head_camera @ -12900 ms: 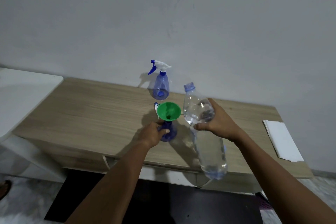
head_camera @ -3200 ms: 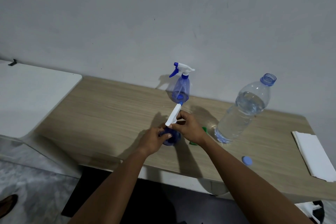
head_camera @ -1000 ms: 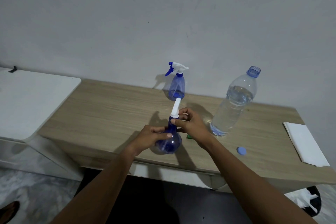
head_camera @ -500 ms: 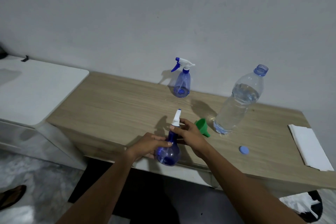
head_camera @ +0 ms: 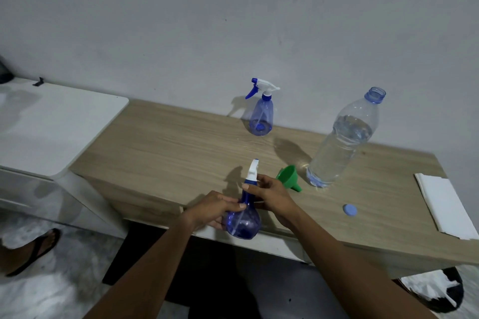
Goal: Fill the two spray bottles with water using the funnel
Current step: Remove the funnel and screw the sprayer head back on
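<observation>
Wooden table [head_camera: 181, 153], head view. My left hand [head_camera: 215, 208] grips the near spray bottle [head_camera: 243, 220] at the front edge; my right hand [head_camera: 272, 195] pinches its sprayer head [head_camera: 252, 172]. Judged: screwing it on. Next: open the far spray bottle [head_camera: 261, 116], seat the green funnel [head_camera: 286, 177], pour from the water bottle [head_camera: 342, 142].

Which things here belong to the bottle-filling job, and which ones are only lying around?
Belong to the job:
near spray bottle, held by left hand and right hand
far spray bottle
green funnel, lying on its side
water bottle, open
blue cap

Only lying around:
white sheet on the table
white cabinet
</observation>
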Tool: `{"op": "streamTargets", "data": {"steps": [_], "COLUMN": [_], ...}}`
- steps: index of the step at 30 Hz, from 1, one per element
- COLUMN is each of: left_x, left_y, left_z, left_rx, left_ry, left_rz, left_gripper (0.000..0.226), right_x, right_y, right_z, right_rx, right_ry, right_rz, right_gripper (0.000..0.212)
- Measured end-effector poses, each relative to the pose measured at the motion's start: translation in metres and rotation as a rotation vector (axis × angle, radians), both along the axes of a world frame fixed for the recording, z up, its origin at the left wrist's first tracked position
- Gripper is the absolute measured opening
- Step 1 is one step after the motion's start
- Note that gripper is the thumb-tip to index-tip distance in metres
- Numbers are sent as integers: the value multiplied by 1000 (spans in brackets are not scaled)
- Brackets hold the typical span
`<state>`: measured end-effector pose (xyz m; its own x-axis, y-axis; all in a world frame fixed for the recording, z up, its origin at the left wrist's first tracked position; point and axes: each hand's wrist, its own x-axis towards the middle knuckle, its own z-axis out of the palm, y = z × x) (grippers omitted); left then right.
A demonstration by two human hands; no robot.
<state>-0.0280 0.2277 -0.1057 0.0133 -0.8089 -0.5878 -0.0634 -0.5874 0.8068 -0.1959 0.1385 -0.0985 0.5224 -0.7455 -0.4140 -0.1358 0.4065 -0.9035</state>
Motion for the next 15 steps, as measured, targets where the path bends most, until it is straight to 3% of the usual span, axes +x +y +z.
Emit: {"op": "streamTargets", "data": {"steps": [15], "left_x": [4], "left_y": [-2], "left_z": [-4], "left_rx": [92], "left_ry": [-14], "left_rz": [-38], "left_gripper": [41], "right_x": [3], "right_y": [-2], "right_z": [-12], "right_rx": [37], "right_ry": [67], "right_rz": [28], "right_gripper": [33]}}
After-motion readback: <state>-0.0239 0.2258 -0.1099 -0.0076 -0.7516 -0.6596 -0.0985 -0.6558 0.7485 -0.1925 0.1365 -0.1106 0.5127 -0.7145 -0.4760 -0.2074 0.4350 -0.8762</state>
